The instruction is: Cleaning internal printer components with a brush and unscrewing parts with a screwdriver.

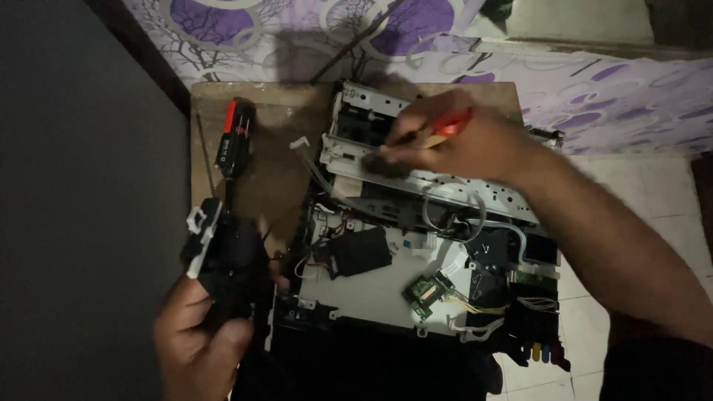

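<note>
Far left is a dark grey wall [82,186]; next to it a wooden board [282,126] carries the work; lying on the board's left part is a screwdriver [234,137] with a black and red handle, its shaft pointing down toward the left hand. The left hand [197,334] sits low left, fingers curled shut around a black plastic part [226,260] with a small white clip at its top end; the part stands roughly upright in the fist, just beside the left edge of the opened printer [416,245]. The printer lies on the board with covers off; a white base plate, a black block with wires, a small green circuit board [425,291] and thin clear tubes [445,215] are exposed in its middle; a metal rail frame crosses its upper part. The right hand [460,141] reaches in from the right over that frame; fingers pinch a red-handled brush [438,134], its dark bristle end touching the metal near the frame's upper left. Along the printer's lower right sit coloured ink tubes [546,349]. Behind the board is a purple and white patterned cloth [594,96]; right of the printer is pale tiled floor [653,200]; lighting is dim, fine detail unclear.
</note>
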